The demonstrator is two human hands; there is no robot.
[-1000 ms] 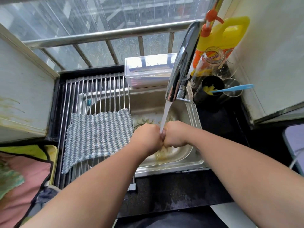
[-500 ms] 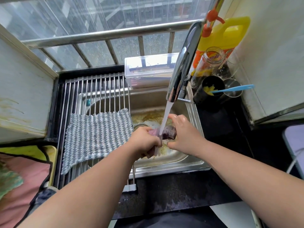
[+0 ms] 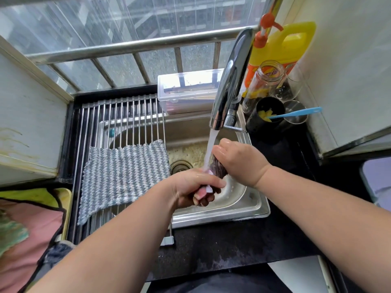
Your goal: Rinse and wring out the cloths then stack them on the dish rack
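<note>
Head cam: I see both hands over the sink. L hand is clenched round the lower end of a twisted dark cloth; R hand grasps its upper end, fingers curled. The cloth sits under the tap stream. A striped cloth lies flat on the rack, just left of the hands.

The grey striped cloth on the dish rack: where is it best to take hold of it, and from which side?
Pinch the grey striped cloth at its right edge, coming from the sink side. It lies flat over the rods of the dish rack, so only an edge offers grip, and the gaps between rods probably leave room beneath it.
</note>
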